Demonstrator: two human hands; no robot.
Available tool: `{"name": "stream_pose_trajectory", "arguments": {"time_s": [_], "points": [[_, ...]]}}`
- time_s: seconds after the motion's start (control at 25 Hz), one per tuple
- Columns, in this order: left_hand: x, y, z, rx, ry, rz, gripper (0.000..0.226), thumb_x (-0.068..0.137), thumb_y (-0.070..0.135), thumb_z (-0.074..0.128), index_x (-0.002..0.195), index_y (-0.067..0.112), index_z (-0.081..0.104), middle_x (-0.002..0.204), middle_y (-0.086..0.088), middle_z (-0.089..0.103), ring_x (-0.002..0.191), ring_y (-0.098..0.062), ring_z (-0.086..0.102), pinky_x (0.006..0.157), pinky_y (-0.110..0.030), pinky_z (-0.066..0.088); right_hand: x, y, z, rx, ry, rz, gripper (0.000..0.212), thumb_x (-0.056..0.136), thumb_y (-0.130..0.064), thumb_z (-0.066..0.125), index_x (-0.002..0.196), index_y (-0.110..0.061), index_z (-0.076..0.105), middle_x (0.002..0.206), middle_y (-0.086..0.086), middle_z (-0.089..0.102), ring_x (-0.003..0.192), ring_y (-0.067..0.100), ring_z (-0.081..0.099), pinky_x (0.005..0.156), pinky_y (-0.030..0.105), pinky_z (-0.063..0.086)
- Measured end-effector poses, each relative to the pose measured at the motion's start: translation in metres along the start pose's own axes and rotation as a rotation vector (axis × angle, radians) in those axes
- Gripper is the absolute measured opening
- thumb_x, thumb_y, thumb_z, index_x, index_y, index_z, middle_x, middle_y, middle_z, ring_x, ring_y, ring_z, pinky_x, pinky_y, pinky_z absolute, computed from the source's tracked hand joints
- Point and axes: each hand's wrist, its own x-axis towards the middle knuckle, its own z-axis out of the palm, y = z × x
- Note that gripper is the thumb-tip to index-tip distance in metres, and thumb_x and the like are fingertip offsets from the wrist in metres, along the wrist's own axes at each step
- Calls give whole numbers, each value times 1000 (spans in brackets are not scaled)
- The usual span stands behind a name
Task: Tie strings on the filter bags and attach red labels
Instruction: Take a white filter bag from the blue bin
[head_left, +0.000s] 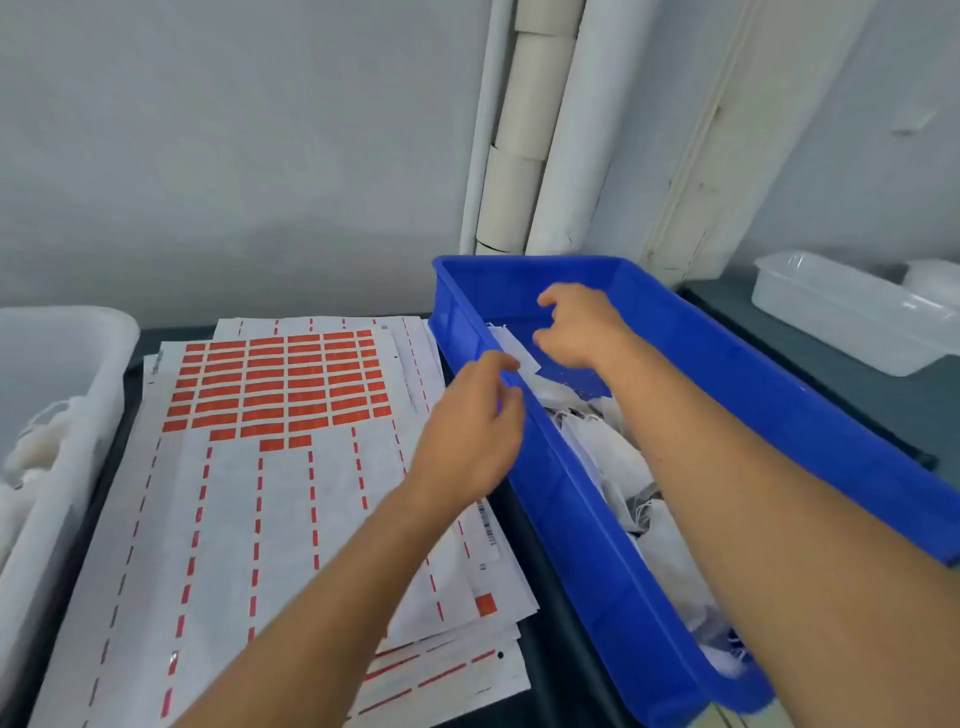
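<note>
A white filter bag (511, 349) hangs over the near rim of the blue crate (779, 374). My left hand (470, 431) pinches its lower end between thumb and fingers, just outside the crate. My right hand (579, 325) is inside the crate above the bag's upper end, fingers curled; whether it grips the bag is hidden. More white filter bags with strings (618, 457) are heaped in the crate. Left of it lies a sheet of red labels (280, 384), the top sheet of a paper stack.
A translucent white bin (62, 364) holding white bags stands at the far left. A clear plastic tray (841, 317) sits on the side surface at the right. Cardboard and plastic tubes (524, 130) lean against the wall behind the crate.
</note>
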Motion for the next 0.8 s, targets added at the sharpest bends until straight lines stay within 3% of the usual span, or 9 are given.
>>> {"name": "stream_pose_trajectory", "arguments": {"time_s": [0.08, 0.16, 0.32, 0.44, 0.56, 0.72, 0.8], "points": [[4, 9, 9, 69, -45, 1, 34, 106, 31, 47, 139, 27, 51, 121, 5, 55, 93, -10, 62, 86, -36, 56, 0, 1, 9, 90, -126, -6, 64, 96, -21, 69, 154, -16, 44, 150, 7, 53, 130, 27, 57, 100, 35, 51], [2, 10, 17, 115, -60, 7, 32, 104, 30, 50, 136, 26, 54, 119, 7, 51, 88, -12, 62, 85, -40, 57, 3, -3, 26, 139, -180, -41, 53, 95, -27, 71, 145, -18, 56, 136, 7, 64, 122, 27, 62, 98, 36, 53], [-5, 2, 18, 103, -46, 16, 34, 105, 34, 50, 137, 27, 53, 121, 13, 49, 83, -10, 63, 81, -28, 55, 20, -7, 44, 96, 12, -33, 15, 98, -35, 66, 101, -24, 76, 101, -3, 72, 92, 24, 66, 80, 42, 59], [-10, 2, 21, 102, -47, 16, 37, 107, 41, 48, 143, 34, 47, 127, 16, 49, 91, -9, 64, 85, -26, 56, 27, -4, 50, 79, 150, 1, 22, 100, -18, 58, 80, -18, 67, 86, -1, 68, 75, 24, 61, 56, 37, 51], [-13, 0, 21, 87, -46, -2, 38, 107, 43, 46, 145, 37, 44, 128, 16, 50, 97, -9, 63, 90, -30, 58, 25, 0, 43, 66, 263, -10, 17, 106, -18, 47, 89, -20, 51, 84, 0, 58, 67, 19, 50, 51, 33, 33], [-17, 1, 16, 83, -29, 5, 39, 106, 43, 47, 144, 40, 42, 129, 17, 49, 99, -8, 63, 89, -27, 56, 11, 2, 14, 13, 399, -145, 11, 110, -25, 43, 106, -23, 53, 87, 0, 60, 73, 24, 52, 55, 35, 37], [-18, -3, 5, 39, -3, -7, 37, 106, 43, 48, 142, 42, 43, 128, 19, 50, 101, -3, 61, 85, -19, 53, 3, -7, -5, 52, 430, -263, 13, 110, -26, 43, 107, -23, 56, 88, -1, 63, 78, 26, 57, 57, 37, 44]]}}
